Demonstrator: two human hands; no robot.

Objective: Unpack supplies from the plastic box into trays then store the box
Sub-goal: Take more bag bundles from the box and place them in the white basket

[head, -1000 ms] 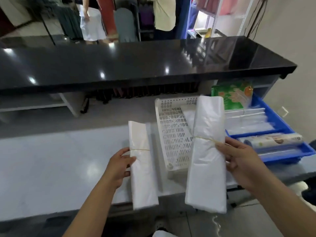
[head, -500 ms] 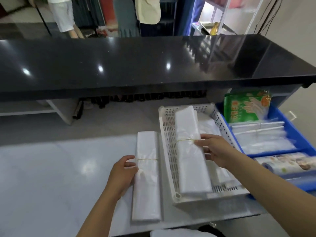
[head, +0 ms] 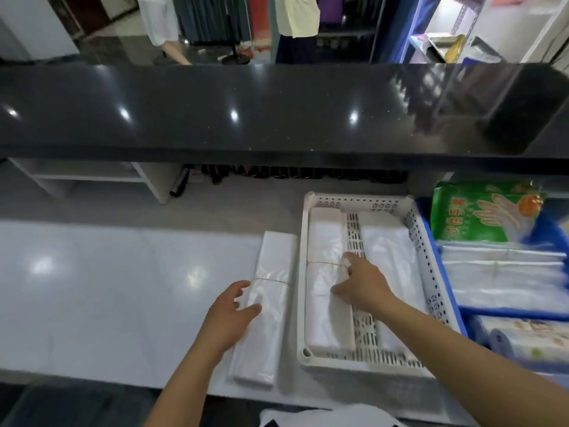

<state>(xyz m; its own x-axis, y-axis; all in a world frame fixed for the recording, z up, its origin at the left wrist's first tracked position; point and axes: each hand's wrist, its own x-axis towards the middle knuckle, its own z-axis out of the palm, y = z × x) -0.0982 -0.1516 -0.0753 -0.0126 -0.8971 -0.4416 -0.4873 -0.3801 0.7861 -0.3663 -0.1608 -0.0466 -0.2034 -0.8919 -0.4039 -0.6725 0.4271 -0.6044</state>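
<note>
A white slotted tray (head: 428,266) stands on the pale worktop (head: 107,288). Along its left side lies a banded bundle of white plastic bags (head: 324,241); my right hand (head: 361,283) rests on it with fingers curled at the rubber band. A second flat bundle (head: 389,245) lies along the tray's right side. Left of the tray, another banded bundle of bags (head: 268,318) lies on the worktop, and my left hand (head: 229,315) touches its left edge with fingers spread.
A blue tray (head: 548,229) sits to the right, holding a green pack of disposable gloves (head: 483,211), clear bag bundles (head: 505,272) and printed packs (head: 529,337). A black raised counter (head: 277,109) overhangs the back. People stand beyond it.
My right hand has lowered its bundle flat into the left side of the white tray. My left hand has set its bundle on the worktop and loosened its hold.
</note>
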